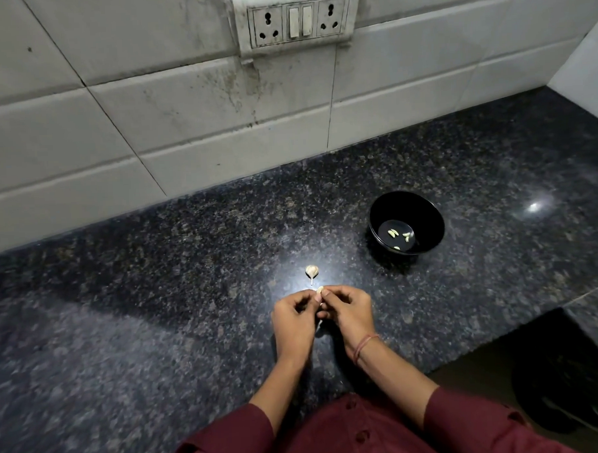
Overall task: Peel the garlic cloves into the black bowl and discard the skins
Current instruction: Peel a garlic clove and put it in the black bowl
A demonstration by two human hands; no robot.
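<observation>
Dark speckled granite counter (156, 284): a garlic piece (311, 271) sits just beyond the fingers (340, 293), black bowl (427, 220) farther off to their right.

A dirty white tile wall (148, 106) with a white plug socket panel (297, 19) stands behind the shiny dark speckled stone counter (122, 302).

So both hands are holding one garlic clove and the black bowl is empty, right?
Not quite. In the head view the black bowl is not empty: a few peeled cloves lie in it. The rest holds: the left hand and the right hand both pinch one garlic clove.
</observation>
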